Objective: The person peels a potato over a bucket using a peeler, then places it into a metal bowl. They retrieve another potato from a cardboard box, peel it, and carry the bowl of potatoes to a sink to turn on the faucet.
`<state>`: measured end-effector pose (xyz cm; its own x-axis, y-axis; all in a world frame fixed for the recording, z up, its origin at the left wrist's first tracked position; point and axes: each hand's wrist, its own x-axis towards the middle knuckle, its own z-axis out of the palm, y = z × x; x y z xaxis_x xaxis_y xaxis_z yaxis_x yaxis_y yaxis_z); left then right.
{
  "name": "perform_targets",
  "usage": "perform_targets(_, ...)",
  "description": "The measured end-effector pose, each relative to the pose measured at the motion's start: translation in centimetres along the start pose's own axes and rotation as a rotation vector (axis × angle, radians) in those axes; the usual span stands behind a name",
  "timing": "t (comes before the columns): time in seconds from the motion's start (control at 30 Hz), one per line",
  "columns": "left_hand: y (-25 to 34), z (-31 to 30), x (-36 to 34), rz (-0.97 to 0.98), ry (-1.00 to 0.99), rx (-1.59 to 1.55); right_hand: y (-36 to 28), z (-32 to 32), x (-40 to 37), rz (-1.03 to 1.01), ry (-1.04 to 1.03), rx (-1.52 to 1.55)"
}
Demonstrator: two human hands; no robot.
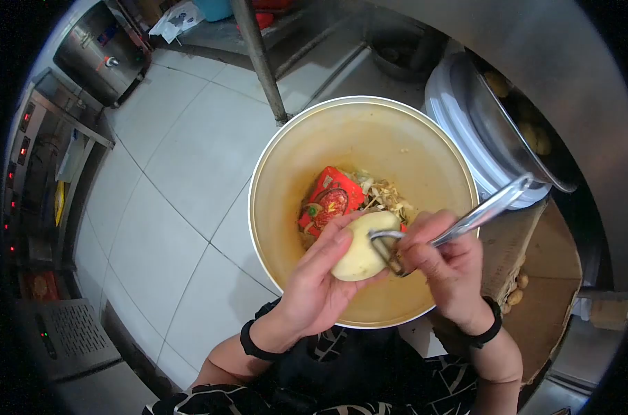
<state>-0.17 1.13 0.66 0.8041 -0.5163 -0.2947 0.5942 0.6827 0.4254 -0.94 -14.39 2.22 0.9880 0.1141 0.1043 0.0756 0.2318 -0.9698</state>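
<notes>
My left hand point(319, 277) is wrapped round a peeled, pale yellow potato point(359, 252) and holds it above a large round bin point(272, 173). In my right hand point(445, 266) is a metal peeler point(483, 207), gripped near its head, with the handle pointing up and to the right. The peeler's head lies against the potato's right side. Below the potato, a red printed packet point(335, 194) and peelings point(386, 197) lie at the bottom of the bin.
Right of the bin, a metal bowl point(490, 117) with potatoes point(534, 138) rests on a white tub point(445, 104). A cardboard box point(549, 277) with several potatoes stands below it. A metal table leg point(259, 62) rises behind the bin. White floor tiles point(162, 200) extend left.
</notes>
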Motion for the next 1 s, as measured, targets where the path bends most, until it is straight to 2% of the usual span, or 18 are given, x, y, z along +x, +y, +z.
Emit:
perform_targets(0.03, 0.0, -0.2, 0.1, -0.001, 0.001, 0.001, 0.1, 0.4, -0.1, 0.022, -0.08, 0.076)
perform_targets(0.1, -0.1, -0.7, 0.1, 0.005, -0.027, 0.119, 0.1, 0.1, 0.3, 0.06, -0.051, 0.069)
perform_targets(0.17, -0.3, -0.5, -0.4, -0.014, -0.059, 0.113, 0.5, -1.5, 1.3, 0.064, 0.209, -0.221)
perform_targets(0.2, -0.2, -0.4, -0.4, -0.031, -0.099, 0.113, 1.6, -2.1, 1.9, 0.117, 0.221, -0.065)
perform_targets(0.3, 0.3, -1.0, 0.0, -0.104, -0.11, -0.016, 0.7, -2.4, 1.6, 0.05, 0.148, -0.157)
perform_targets(0.33, 0.5, -0.6, 0.0, -0.094, -0.1, -0.028, 0.4, -2.2, 1.6, 0.04, 0.159, -0.283)
perform_targets(0.43, 0.7, -0.8, 0.2, -0.16, -0.152, -0.108, 0.1, -2.1, 1.4, -0.021, 0.211, -0.176)
perform_targets(0.47, 0.7, -0.8, 0.2, -0.161, -0.151, -0.109, -0.1, -2.2, 1.2, -0.057, 0.171, -0.038)
perform_targets(0.5, 0.6, -0.6, 0.2, -0.147, -0.121, -0.102, -0.4, -1.7, 0.9, -0.056, 0.17, -0.038)
perform_targets(0.57, 0.4, -0.2, 0.2, -0.134, -0.09, -0.094, -0.9, -0.1, 0.0, 0.039, -0.005, 0.042)
perform_targets(0.6, 0.2, 0.3, 0.2, -0.103, -0.01, -0.016, -0.2, 0.0, -0.3, -0.009, -0.121, -0.106)
perform_targets(0.63, 0.1, 0.4, 0.2, -0.073, 0.069, 0.061, -0.1, -0.1, -0.3, -0.007, -0.118, -0.106)
perform_targets(0.7, 0.1, -0.6, 0.4, -0.093, -0.01, 0.136, 0.1, -0.2, 0.1, 0.065, 0.145, 0.03)
perform_targets(0.73, 0.2, -0.9, 0.3, -0.109, -0.091, 0.211, 0.6, -1.6, 1.2, 0.076, 0.22, -0.222)
perform_targets(0.83, 0.3, -0.9, -0.1, -0.196, -0.085, 0.092, 0.9, -2.7, 1.3, 0.165, 0.116, -0.157)
perform_targets(0.9, 0.3, -0.4, -0.1, -0.173, -0.039, -0.001, 0.6, -1.9, 1.3, 0.146, 0.109, -0.241)
perform_targets(0.97, 0.3, -0.1, 0.3, -0.148, -0.015, -0.078, 0.3, -1.5, 1.5, -0.012, 0.238, -0.295)
perform_targets(1.0, 0.2, 0.0, 0.3, -0.135, 0.002, -0.086, 0.2, -1.7, 1.4, -0.064, 0.185, -0.163)
